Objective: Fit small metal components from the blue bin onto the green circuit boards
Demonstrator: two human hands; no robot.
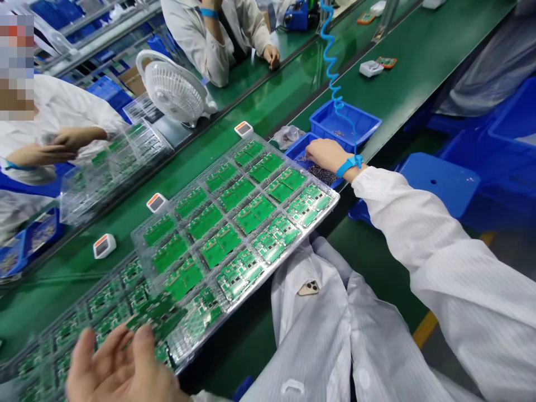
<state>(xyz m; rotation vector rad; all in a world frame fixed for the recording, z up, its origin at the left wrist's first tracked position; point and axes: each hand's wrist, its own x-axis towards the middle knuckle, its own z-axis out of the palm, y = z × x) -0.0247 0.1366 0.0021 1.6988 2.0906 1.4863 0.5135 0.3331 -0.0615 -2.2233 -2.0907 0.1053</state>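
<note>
Lower left, the left hand (pixel 121 365) is spread open over the clear tray of green boards (pixel 293 245), which runs diagonally up-right to the blue bin (pixel 298 149) of small dark parts (pixel 324 174) where the right hand (pixel 324 155) dips in, fingers hidden, so maybe pinching, can't tell.

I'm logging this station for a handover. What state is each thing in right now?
right hand, fingers down in the parts bin; grip cannot be told
left hand, open, palm up, holding nothing
top tray, filled with green boards
parts bin, holds small dark parts
far bin, nearly empty
wrist strap, on right wrist, coiled cord attached
fan, upright; spinning cannot be told
</note>
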